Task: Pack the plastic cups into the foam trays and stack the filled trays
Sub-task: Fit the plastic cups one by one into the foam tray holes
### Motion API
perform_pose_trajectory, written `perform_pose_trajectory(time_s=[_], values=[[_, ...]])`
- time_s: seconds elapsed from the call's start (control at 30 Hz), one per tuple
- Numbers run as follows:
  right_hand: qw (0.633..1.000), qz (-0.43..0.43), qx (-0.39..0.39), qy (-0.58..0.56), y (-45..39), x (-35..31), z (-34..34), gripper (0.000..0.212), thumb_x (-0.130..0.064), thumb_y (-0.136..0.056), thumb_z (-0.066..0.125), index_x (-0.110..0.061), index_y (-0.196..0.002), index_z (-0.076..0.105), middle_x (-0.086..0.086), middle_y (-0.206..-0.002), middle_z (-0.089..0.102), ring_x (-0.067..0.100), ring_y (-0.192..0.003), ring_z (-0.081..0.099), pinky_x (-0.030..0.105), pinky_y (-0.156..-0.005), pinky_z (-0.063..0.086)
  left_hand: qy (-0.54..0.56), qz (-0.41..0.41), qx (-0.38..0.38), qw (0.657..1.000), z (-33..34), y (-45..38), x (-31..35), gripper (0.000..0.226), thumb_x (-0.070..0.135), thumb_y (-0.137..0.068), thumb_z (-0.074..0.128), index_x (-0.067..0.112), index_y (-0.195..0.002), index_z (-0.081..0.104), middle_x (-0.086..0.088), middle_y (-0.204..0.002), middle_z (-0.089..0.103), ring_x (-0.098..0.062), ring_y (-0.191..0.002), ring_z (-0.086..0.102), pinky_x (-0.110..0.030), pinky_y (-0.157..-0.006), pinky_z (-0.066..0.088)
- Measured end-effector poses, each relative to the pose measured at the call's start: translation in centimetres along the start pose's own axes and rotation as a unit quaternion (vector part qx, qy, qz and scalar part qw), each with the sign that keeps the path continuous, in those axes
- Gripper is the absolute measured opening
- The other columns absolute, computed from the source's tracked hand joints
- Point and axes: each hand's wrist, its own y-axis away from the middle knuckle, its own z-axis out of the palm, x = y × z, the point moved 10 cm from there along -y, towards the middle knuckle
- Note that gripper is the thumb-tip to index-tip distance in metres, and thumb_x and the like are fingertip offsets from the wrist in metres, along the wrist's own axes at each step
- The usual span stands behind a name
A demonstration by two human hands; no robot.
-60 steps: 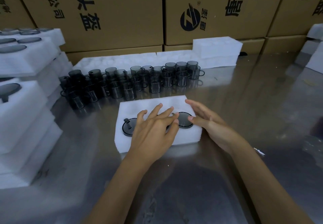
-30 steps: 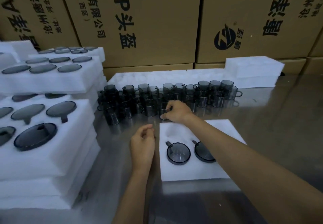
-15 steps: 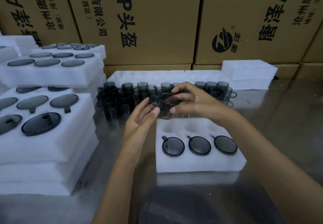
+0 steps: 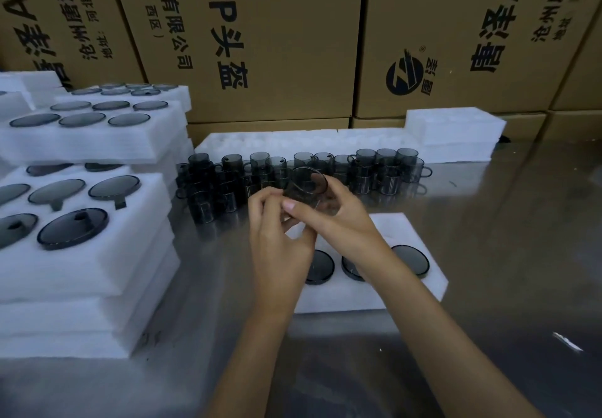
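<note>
Held cup [image 4: 306, 186]: smoky plastic, tilted, in the air above the foam tray [image 4: 420, 238].
Right hand [image 4: 338, 219]: grip curled round the held cup.
Left hand [image 4: 277, 232]: fingertips pinch its lower edge.
Tray: on the worktop [image 4: 505, 254], three cups [image 4: 410, 259] seated in its near row.

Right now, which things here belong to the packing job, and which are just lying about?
In the job:
held cup
right hand
left hand
foam tray with three cups seated
loose cups
filled tray stack
empty foam trays

Lying about:
cardboard boxes
white scrap on the table
</note>
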Motion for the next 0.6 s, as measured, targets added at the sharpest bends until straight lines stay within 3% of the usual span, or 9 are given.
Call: perform_pose_trajectory(time_s=[0.13,0.23,0.37,0.5,0.6], values=[[1.000,0.008,-0.014,0.018,-1.3,0.0,-1.8,0.038,-0.014,-0.078,0.082,-0.031,-0.109,0.067,-0.004,-0.105,0.072,0.008,-0.097,0.067,0.014,-0.079,0.051,0.115,-0.102,-0.107,0.982,1.8,-0.2,-1.7,0.066,-0.002,-0.082,0.071,0.033,-0.132,0.047,0.005,-0.126,0.047,-0.008,-0.102,0.065,-0.016,-0.084,0.054],[0.997,0.011,-0.062,0.054,-1.7,0.7,-2.7,0.044,-0.012,-0.077,0.083,-0.030,-0.114,0.069,-0.006,-0.106,0.074,0.009,-0.099,0.069,0.018,-0.086,0.051,0.133,-0.156,-0.106,0.973,1.2,-0.5,-3.5,0.052,-0.003,-0.087,0.064,0.034,-0.123,0.062,0.004,-0.118,0.060,-0.006,-0.096,0.067,-0.012,-0.077,0.051],[0.989,0.009,-0.117,0.094,-2.0,2.1,-2.4,0.045,-0.018,-0.076,0.085,-0.034,-0.115,0.070,-0.012,-0.110,0.074,0.008,-0.107,0.067,0.027,-0.098,0.049,0.118,-0.192,-0.098,0.969,0.8,-0.4,-5.2,0.022,0.024,-0.098,0.061,0.031,-0.115,0.072,0.017,-0.110,0.072,0.005,-0.105,0.064,-0.012,-0.085,0.049],[0.981,0.013,-0.130,0.140,-2.4,3.4,-2.1,0.044,-0.028,-0.077,0.084,-0.040,-0.116,0.069,-0.025,-0.112,0.070,-0.008,-0.110,0.061,0.026,-0.096,0.045,0.111,-0.211,-0.097,0.966,1.0,-0.1,-5.9,0.014,0.032,-0.094,0.064,0.034,-0.104,0.074,0.025,-0.103,0.072,0.011,-0.099,0.064,-0.005,-0.080,0.047],[0.976,0.027,-0.137,0.170,-2.4,4.3,-2.2,0.044,-0.034,-0.076,0.084,-0.044,-0.116,0.069,-0.029,-0.114,0.068,-0.010,-0.112,0.056,0.025,-0.098,0.043,0.098,-0.232,-0.115,0.961,1.7,0.4,-6.5,0.020,0.035,-0.090,0.068,0.030,-0.109,0.073,0.018,-0.105,0.073,0.007,-0.103,0.064,-0.014,-0.089,0.048]])
